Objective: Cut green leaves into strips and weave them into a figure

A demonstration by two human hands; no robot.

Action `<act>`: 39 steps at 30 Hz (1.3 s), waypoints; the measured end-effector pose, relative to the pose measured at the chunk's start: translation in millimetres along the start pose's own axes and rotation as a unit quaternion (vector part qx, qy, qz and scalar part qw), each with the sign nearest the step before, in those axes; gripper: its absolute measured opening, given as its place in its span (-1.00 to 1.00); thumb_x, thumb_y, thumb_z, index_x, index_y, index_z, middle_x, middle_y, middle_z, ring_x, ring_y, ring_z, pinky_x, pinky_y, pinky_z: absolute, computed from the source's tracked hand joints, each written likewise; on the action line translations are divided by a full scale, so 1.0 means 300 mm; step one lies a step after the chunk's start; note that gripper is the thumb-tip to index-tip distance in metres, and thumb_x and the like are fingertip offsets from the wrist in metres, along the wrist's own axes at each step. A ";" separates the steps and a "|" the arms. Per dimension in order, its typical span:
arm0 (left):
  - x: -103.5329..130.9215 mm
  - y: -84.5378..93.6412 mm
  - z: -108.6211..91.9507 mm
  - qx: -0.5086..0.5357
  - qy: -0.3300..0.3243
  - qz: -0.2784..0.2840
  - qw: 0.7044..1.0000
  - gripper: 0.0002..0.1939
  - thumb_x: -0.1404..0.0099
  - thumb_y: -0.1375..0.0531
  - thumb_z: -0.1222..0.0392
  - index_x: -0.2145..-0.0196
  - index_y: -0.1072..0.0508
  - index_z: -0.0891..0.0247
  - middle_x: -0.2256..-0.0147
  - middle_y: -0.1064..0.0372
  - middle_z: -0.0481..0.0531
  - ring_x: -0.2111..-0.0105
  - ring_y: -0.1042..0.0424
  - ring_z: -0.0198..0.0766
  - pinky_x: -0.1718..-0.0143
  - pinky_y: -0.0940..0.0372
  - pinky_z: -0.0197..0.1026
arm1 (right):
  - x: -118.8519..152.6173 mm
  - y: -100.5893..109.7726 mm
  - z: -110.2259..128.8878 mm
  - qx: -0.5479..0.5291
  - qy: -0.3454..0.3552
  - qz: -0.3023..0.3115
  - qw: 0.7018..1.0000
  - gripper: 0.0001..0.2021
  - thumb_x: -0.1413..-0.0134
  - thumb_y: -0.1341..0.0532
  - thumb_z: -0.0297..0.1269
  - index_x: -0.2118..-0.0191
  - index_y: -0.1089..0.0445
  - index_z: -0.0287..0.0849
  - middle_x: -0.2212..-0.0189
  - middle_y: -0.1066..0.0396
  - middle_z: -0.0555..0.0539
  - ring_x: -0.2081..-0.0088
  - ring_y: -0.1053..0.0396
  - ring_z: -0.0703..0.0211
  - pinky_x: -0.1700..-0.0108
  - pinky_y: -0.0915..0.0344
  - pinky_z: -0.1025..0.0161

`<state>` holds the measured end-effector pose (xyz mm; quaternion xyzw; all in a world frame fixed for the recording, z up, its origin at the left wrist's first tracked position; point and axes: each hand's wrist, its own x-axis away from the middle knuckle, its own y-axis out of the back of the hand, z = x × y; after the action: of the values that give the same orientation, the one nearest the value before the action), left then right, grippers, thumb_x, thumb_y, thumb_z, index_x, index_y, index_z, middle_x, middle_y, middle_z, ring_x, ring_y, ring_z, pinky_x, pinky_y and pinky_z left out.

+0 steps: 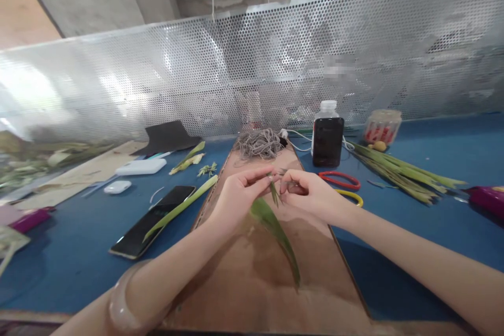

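Over a brown wooden board, my left hand pinches a small green leaf piece between thumb and fingers. My right hand is close beside it on the right, its fingers closed near thin dark strands; exactly what they grip is too small to tell. A long green leaf hangs or lies below the fingers, curving toward the lower right. Behind the hands, a tangled pile of grey cord rests at the board's far end.
Left on the blue table are a dark phone with a leaf strip across it and a white case. On the right are red-handled scissors, a phone against a bottle, green stalks and a jar.
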<state>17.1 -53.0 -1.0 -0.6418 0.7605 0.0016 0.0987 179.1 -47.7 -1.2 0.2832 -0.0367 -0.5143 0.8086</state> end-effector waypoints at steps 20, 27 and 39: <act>0.008 -0.001 -0.017 -0.047 -0.018 -0.012 0.999 -0.73 -0.06 -0.18 0.36 0.21 -0.46 0.36 0.22 -0.47 0.10 0.18 -0.42 -0.17 0.09 -0.29 -0.17 | -0.017 -0.004 -0.019 -0.112 -0.060 0.031 0.991 -0.91 0.05 -0.12 -0.33 0.41 -0.33 -0.21 0.62 -0.13 0.11 0.69 0.07 0.46 0.68 0.17 0.41; 0.003 0.000 -0.003 -0.031 -0.025 -0.004 0.999 -0.73 -0.04 -0.21 0.34 0.23 -0.47 0.34 0.24 -0.48 0.08 0.20 -0.43 -0.17 0.09 -0.28 -0.15 | -0.012 -0.005 -0.025 -0.183 -0.078 0.041 0.979 -0.94 0.06 -0.11 -0.34 0.43 -0.29 -0.19 0.73 0.08 0.17 0.69 0.19 0.43 0.69 0.22 0.41; 0.001 0.007 0.004 -0.104 -0.040 0.026 0.993 -0.64 -0.03 -0.24 0.20 0.17 -0.44 0.32 0.17 -0.44 0.14 0.15 -0.40 -0.12 0.08 -0.26 -0.10 | -0.030 0.013 -0.030 -0.228 -0.028 -0.020 0.973 -0.79 -0.14 0.03 -0.19 0.44 -0.16 -0.15 0.64 0.12 0.15 0.66 0.20 0.41 0.64 0.18 0.42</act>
<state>15.0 -52.6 -2.6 -0.6282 0.7678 0.1095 0.0616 181.2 -34.9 -4.7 0.0776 0.0646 -0.5330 0.8401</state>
